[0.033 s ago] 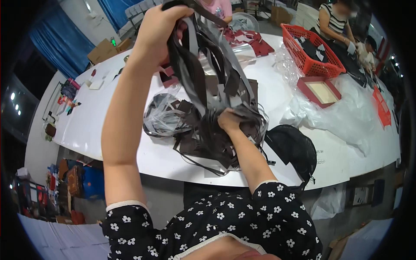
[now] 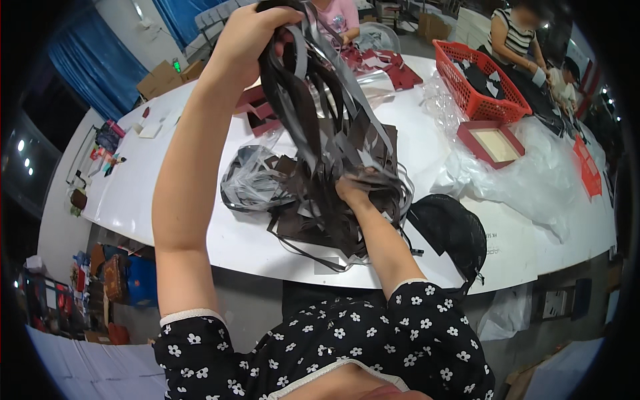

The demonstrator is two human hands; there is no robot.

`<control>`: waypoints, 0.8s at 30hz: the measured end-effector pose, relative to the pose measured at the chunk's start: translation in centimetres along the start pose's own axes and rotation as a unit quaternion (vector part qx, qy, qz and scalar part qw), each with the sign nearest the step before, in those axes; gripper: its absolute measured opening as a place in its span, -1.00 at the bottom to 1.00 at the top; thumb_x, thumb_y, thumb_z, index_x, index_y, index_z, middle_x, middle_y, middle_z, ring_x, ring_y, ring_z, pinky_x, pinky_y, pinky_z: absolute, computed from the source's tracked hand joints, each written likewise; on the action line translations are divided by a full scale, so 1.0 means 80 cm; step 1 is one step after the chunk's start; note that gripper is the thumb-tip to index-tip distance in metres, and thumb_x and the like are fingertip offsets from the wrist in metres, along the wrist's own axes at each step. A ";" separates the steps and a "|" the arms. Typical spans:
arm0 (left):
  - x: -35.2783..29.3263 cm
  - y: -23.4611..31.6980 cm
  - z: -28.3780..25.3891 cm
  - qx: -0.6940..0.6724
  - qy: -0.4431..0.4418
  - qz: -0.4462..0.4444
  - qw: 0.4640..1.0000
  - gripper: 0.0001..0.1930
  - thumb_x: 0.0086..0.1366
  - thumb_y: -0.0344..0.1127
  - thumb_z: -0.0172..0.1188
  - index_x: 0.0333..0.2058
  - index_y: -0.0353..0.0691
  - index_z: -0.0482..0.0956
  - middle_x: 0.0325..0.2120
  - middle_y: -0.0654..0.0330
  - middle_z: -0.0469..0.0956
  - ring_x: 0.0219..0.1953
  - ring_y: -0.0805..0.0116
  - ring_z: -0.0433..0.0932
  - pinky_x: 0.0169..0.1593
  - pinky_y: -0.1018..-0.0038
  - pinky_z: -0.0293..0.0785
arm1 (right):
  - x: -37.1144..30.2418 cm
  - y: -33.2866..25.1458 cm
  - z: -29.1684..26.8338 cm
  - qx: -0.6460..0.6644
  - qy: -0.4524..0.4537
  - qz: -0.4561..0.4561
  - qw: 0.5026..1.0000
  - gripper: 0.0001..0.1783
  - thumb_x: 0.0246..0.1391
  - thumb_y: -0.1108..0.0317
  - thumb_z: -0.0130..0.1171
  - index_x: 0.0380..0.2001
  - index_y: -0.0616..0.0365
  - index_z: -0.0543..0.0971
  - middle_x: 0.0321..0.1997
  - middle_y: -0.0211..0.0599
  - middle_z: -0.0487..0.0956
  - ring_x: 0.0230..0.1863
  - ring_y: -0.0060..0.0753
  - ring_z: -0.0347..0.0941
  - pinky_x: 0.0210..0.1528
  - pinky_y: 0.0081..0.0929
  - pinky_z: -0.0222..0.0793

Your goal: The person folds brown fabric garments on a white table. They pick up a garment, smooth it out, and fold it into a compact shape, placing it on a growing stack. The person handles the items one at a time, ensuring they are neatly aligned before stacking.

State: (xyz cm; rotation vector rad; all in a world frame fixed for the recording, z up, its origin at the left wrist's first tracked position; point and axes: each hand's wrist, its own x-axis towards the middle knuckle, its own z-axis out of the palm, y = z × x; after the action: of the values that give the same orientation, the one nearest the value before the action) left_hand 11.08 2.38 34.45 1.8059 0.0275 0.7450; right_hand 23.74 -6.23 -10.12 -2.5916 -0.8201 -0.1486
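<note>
My left hand [image 2: 250,33] is raised high and grips the top of a bundle of long dark brown and grey strips [image 2: 313,100] that hang down to the white table [image 2: 167,193]. Lower down, my right hand [image 2: 352,190] closes on the same strips where they meet a tangled pile of strips and dark flat pieces [image 2: 320,220] on the table. Its fingers are partly buried in the tangle. A crumpled clear plastic bag [image 2: 250,180] with dark contents lies just left of the pile.
A black mesh bag [image 2: 450,230] lies right of the pile near the table's front edge. Further right are clear plastic sheets [image 2: 533,180], a red-framed tray [image 2: 492,143] and a red basket [image 2: 477,83]. Two people [image 2: 510,33] sit at the far side.
</note>
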 end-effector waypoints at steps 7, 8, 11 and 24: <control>-0.001 0.002 -0.003 0.000 -0.102 -0.049 0.994 -0.84 0.19 -0.36 0.11 -0.41 -0.36 0.56 -0.67 0.29 0.44 -0.72 0.58 0.30 -0.61 0.62 0.19 | -0.011 0.016 -0.026 -0.058 -0.008 -0.063 0.996 -0.19 0.03 -0.13 0.10 0.20 0.24 0.35 0.33 0.30 0.18 0.33 0.26 0.08 0.24 0.42 -0.11; -0.005 0.005 -0.011 0.000 -0.102 -0.057 0.993 -0.83 0.20 -0.35 0.10 -0.41 -0.36 0.56 -0.67 0.30 0.43 -0.73 0.59 0.30 -0.62 0.63 0.18 | -0.020 0.003 -0.074 0.011 -0.064 -0.134 0.989 -0.20 0.00 -0.14 0.14 0.18 0.23 0.39 0.30 0.26 0.24 0.29 0.18 0.15 0.23 0.28 -0.01; -0.003 0.017 -0.004 -0.014 -0.117 -0.043 0.992 -0.76 0.23 -0.35 0.06 -0.27 -0.43 0.57 -0.55 0.17 0.57 -0.72 0.63 0.35 -0.63 0.68 0.27 | -0.044 0.008 -0.169 0.159 -0.214 -0.204 0.942 -0.26 -0.06 -0.12 0.25 0.08 0.21 0.51 0.13 0.14 0.44 0.13 -0.03 0.38 0.14 -0.13 0.25; -0.003 0.070 0.035 -0.098 -0.250 -0.021 0.963 -0.74 0.19 -0.40 0.05 -0.23 -0.45 0.58 -0.28 -0.01 0.66 -0.65 0.64 0.51 -0.61 0.78 0.44 | -0.123 -0.016 -0.293 0.572 -0.017 -0.065 0.818 -0.72 0.29 0.35 0.02 -0.02 0.21 0.57 -0.48 -0.52 0.51 -0.51 -0.74 0.35 -0.47 -0.75 0.27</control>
State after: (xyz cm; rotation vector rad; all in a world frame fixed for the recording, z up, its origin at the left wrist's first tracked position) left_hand 10.37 -2.15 38.65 1.7481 -0.3306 0.2342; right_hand 15.49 -20.24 9.44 -1.3931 -0.7479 0.2837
